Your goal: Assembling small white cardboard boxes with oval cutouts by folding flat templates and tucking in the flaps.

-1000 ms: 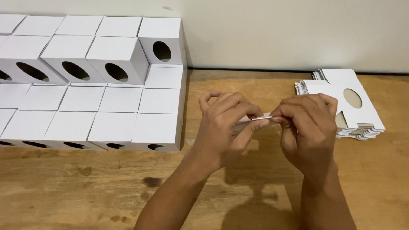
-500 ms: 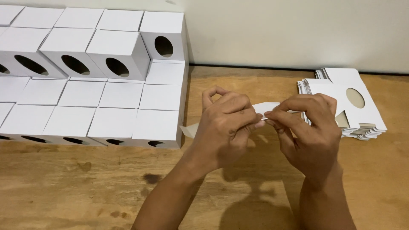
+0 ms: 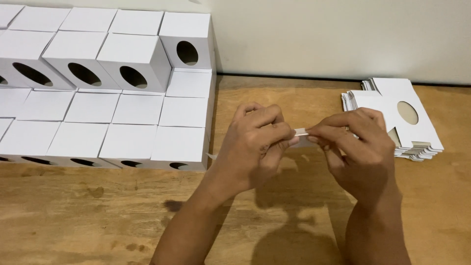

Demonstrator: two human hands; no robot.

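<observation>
My left hand (image 3: 255, 142) and my right hand (image 3: 358, 147) are held together above the middle of the wooden table (image 3: 98, 216). Both pinch a flat white cardboard box blank (image 3: 300, 132), seen almost edge-on between the fingertips; most of it is hidden behind my fingers. A corner of the card pokes out below my left hand near the folded boxes. To the right lies a stack of flat white box blanks (image 3: 397, 118) with a round cut-out on top, just beyond my right hand.
Several folded white boxes with oval holes (image 3: 132, 113) are stacked in rows and two tiers at the left, reaching the pale wall (image 3: 343, 34) at the back. Bare wooden table shows in front of and between the two piles.
The card, slightly spread between my hands half a second ago, is now pressed flat and edge-on. My hands have stayed in nearly the same place.
</observation>
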